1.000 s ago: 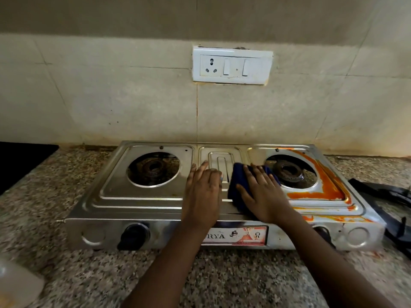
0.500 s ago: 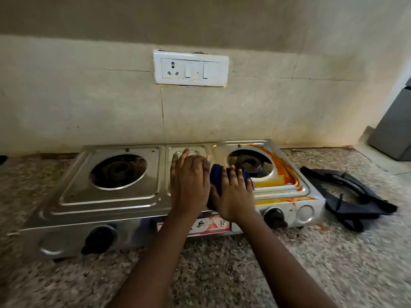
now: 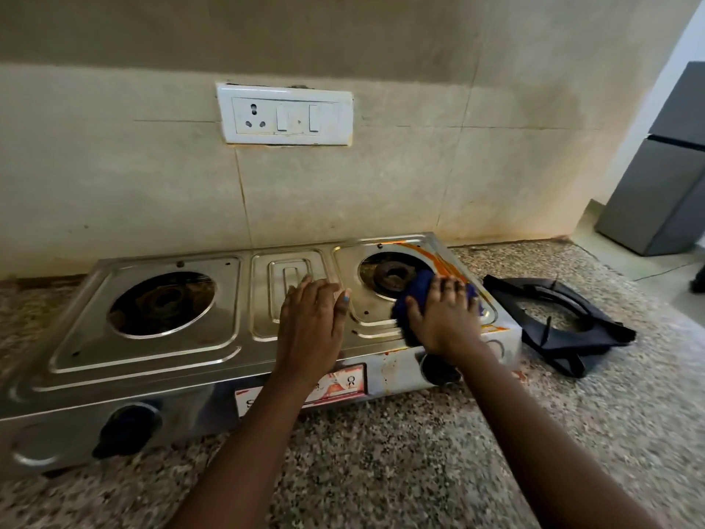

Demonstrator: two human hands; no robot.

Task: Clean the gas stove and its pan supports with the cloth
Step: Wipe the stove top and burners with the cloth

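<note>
You have one gas stove (image 3: 152,349) with two burner openings and two black control knobs. One blue cloth (image 3: 417,295) lies on it. Two stacked black pan supports (image 3: 568,330) sit beside it. One wall switch plate (image 3: 286,114) is mounted above.

The steel two-burner stove (image 3: 160,337) lies flat under both hands, its burners bare and orange stains round the burner beneath the right hand (image 3: 444,318). The blue cloth (image 3: 414,295) is bunched under that hand's fingers, at the burner's near right edge. Two black pan supports (image 3: 553,322) lie stacked on the surface just right of that hand.
</note>
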